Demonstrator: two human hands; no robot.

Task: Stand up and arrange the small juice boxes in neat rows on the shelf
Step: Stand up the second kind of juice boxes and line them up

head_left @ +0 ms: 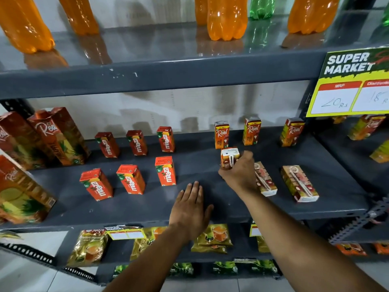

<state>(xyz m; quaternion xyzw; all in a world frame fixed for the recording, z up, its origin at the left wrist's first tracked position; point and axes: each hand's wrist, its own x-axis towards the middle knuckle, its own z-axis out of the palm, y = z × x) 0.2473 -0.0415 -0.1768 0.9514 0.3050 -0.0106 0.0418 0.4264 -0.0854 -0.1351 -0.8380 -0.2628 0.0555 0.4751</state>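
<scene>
Shelf: grey metal shelf [210, 205], middle tier, seen from above and slightly left; its right end runs under a price card.
Right hand: right hand [240, 171] reaches in over the right half, fingers closed round a small Real juice box [229, 158], gripping it by its lower part. The box is upright with its white top toward the viewer; whether its base touches the deck is hidden by the hand.
Left hand: left hand [190, 209] lies palm down on the front of the shelf, fingers together and flat, holding nothing.
Back row, right: three Real boxes [252, 131] stand upright near the rear wall, spaced apart.
Fallen boxes: two Real cartons lie on their backs, straws up. The nearer one [266, 182] is partly covered by the right wrist; the farther carton [300, 183] is in full view.
Left half: six Maaza boxes [165, 170] stand in two rows of three.
Far left: large Real cartons [60, 135], tilted by lens distortion, some cut off by the frame edge.
Price card: yellow supermarket card [355, 83], right side cut off; handwritten figures only partly legible.
Upper tier: orange bottles [227, 17] and a green bottle, tops out of view.
Lower tier: pouches [212, 239], partly hidden by the left forearm.
</scene>
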